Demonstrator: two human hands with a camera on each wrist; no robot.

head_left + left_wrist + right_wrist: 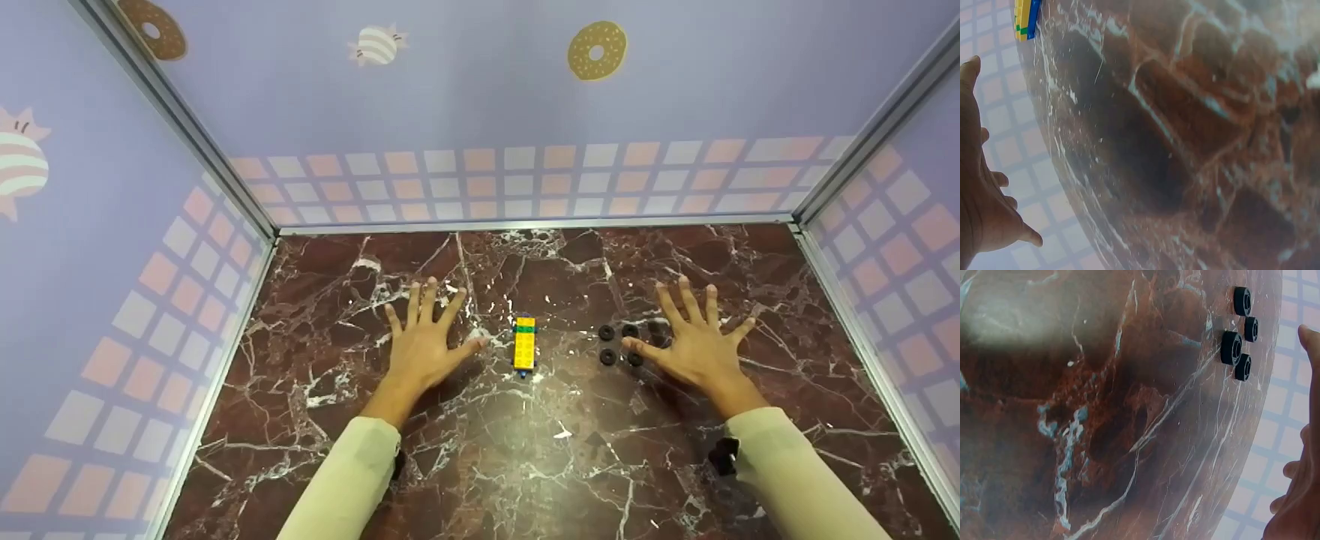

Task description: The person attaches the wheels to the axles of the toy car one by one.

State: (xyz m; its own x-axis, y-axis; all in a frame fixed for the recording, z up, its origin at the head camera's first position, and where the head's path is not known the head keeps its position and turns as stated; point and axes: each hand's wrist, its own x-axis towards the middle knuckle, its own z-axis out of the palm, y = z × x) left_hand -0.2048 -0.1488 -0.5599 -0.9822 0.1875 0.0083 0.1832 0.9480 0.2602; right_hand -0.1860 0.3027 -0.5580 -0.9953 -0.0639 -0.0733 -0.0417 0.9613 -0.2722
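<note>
A narrow yellow brick assembly with a green band and blue parts at its edges lies between the hands; its end shows at the top left of the left wrist view. My left hand is spread with straight fingers to its left, holding nothing. My right hand is likewise spread, its thumb over or beside the black wheels. These wheels, a front-left one among them, form a small two-by-two group. The right wrist view shows the wheels apart from my right hand.
The brown marbled tabletop is bounded by a metal strip at the back. Lilac panels with printed squares and doughnuts rise at the back and both sides. Dark objects show at both wrists, partly under the sleeves.
</note>
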